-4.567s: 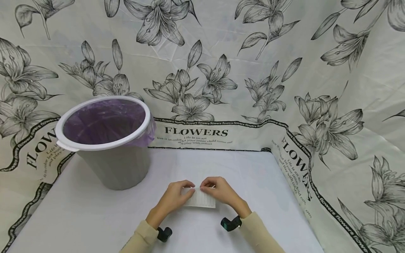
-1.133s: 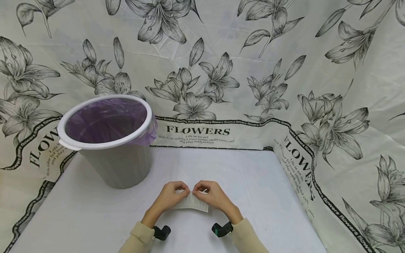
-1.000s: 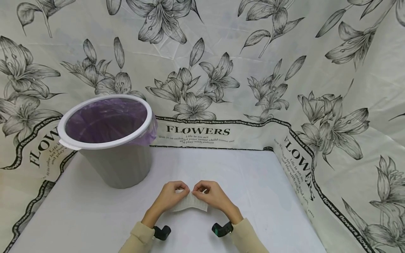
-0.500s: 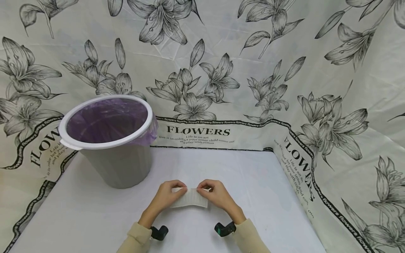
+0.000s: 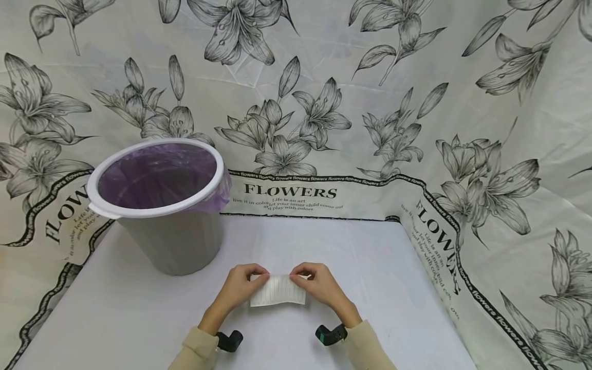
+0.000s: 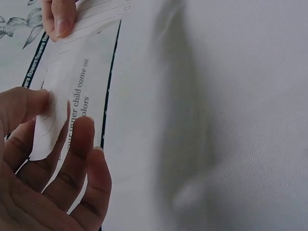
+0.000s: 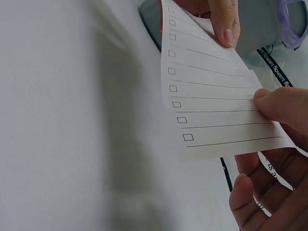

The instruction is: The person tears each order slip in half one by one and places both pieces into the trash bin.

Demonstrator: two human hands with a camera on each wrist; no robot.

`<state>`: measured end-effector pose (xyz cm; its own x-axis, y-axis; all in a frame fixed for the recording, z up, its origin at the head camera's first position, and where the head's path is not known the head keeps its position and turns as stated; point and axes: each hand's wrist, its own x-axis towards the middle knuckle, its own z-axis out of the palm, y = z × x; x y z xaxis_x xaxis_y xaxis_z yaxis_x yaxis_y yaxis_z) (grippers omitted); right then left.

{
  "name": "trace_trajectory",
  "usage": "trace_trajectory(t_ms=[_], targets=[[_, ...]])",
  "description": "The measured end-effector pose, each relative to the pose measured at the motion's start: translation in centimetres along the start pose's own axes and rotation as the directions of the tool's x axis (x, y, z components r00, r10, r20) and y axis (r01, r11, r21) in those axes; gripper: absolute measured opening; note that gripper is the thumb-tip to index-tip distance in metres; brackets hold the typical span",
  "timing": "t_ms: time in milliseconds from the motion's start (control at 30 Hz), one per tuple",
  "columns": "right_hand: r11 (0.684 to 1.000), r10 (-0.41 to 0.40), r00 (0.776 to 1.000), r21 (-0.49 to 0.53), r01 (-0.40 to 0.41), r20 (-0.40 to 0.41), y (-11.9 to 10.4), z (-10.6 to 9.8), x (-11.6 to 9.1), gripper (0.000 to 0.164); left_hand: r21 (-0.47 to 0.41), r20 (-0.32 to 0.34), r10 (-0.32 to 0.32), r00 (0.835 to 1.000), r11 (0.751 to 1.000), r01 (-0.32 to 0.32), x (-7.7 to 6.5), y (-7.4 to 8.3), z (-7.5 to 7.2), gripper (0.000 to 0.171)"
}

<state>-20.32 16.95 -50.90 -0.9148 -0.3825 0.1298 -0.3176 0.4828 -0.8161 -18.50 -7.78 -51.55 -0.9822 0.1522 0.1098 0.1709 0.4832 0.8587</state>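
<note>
A small white sheet of checklist paper hangs between both hands in the head view. Its ruled lines and row of small boxes show clearly on the paper in the right wrist view. My left hand pinches the upper edge near the left corner, thumb on the near face; the paper curls by that thumb in the left wrist view. Near the right corner, my right hand pinches the same edge between thumb and fingers. The lower edge hangs free, slightly bowed, above the tabletop.
A grey waste bin with a white rim and purple liner stands at the back left of the white-covered table. Floral curtain encloses the back and sides. Each wrist wears a black camera.
About a second ago the hands nearly met at the middle of the paper's upper edge. They have since moved apart toward its corners, and more of the sheet shows, spread flatter.
</note>
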Motion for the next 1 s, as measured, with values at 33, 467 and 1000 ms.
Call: trace_trajectory(t_ms=[33, 467, 1000], targets=[[1.0, 0.001, 1.0, -0.002, -0.001, -0.001, -0.01, -0.01, -0.02, 0.006, -0.002, 0.001, -0.003, 1.0, 1.0, 0.003, -0.01, 0.01, 0.01, 0.006], [1.0, 0.002, 1.0, 0.011, -0.002, 0.003, 0.07, -0.08, 0.03, 0.009, -0.003, -0.013, -0.012, 1.0, 1.0, 0.012, 0.01, -0.34, 0.16, 0.007], [1.0, 0.003, 1.0, 0.026, -0.002, -0.017, 0.31, 0.01, -0.06, 0.01, -0.044, -0.036, -0.011, 0.999, 0.999, 0.01, -0.07, -0.85, -0.27, 0.005]])
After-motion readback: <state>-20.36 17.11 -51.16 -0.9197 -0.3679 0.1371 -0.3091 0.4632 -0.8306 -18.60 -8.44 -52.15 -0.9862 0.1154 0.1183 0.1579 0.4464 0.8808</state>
